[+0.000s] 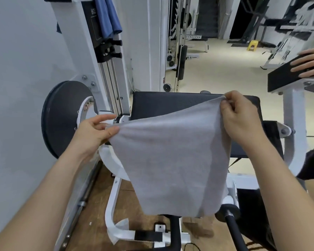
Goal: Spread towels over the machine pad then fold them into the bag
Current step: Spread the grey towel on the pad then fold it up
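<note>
A grey towel (170, 160) hangs in front of me, held up by its two top corners. My left hand (92, 131) pinches the left corner and my right hand (241, 116) pinches the right corner, raised a little higher. Behind the towel lies the black machine pad (170, 104), flat and bare at its far part. The towel's lower edge dangles over the machine's white frame (112, 205). A blue towel (107, 17) hangs on the machine's upright at the top left. No bag is in view.
Another person's hand (310, 63) rests on a second black pad (288, 77) at the right. A dark round weight cover (62, 115) sits by the left wall. A black handle (232, 221) sticks out below. Gym racks and a yellow stool (252, 45) stand far back.
</note>
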Available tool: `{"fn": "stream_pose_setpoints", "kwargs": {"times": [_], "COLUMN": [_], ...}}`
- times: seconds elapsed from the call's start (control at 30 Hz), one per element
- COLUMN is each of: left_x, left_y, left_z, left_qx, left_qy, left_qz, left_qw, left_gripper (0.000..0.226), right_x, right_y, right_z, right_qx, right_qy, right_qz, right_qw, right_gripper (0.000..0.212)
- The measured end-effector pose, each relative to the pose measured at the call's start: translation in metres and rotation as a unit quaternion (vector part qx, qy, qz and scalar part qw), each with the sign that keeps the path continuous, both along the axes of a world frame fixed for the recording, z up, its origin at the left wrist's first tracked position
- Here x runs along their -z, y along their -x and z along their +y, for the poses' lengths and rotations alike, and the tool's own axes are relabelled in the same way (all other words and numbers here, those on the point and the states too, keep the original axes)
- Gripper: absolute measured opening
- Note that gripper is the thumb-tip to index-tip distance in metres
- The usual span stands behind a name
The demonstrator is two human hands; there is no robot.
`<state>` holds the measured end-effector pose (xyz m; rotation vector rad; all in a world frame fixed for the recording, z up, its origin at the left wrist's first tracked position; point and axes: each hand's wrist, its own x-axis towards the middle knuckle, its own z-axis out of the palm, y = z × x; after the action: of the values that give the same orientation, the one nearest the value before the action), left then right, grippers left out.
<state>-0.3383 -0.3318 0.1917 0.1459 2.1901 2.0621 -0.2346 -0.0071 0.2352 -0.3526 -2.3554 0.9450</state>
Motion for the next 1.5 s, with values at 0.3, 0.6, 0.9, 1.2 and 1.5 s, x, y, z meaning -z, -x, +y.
{"fn": "stream_pose_setpoints", "kwargs": {"times": [0.3, 0.6, 0.9, 1.2, 1.5], "left_x": [0.011, 0.042, 0.069, 0.087, 0.087], "left_y": [0.041, 0.115, 0.224, 0.291, 0.299], "left_z": [0.042, 0.11, 0.171, 0.201, 0.208], "left_qx": [-0.067, -0.099, -0.12, -0.175, -0.2], "left_qy": [0.107, 0.144, 0.231, 0.267, 0.29], "left_qz": [0.043, 0.082, 0.086, 0.094, 0.108], "left_qw": [0.991, 0.981, 0.962, 0.943, 0.93], "left_gripper": [0.011, 0.005, 0.009, 0.011, 0.021], "right_x": [0.036, 0.068, 0.103, 0.137, 0.135], "right_y": [0.038, 0.099, 0.211, 0.286, 0.293], "right_z": [0.048, 0.115, 0.166, 0.166, 0.167], "right_qx": [-0.035, -0.086, 0.017, 0.084, 0.072], "right_qy": [0.291, 0.187, 0.136, -0.047, -0.081], "right_qz": [-0.036, -0.142, -0.132, -0.146, -0.137], "right_qw": [0.955, 0.968, 0.982, 0.985, 0.985], "right_gripper": [0.023, 0.011, 0.025, 0.028, 0.036]}}
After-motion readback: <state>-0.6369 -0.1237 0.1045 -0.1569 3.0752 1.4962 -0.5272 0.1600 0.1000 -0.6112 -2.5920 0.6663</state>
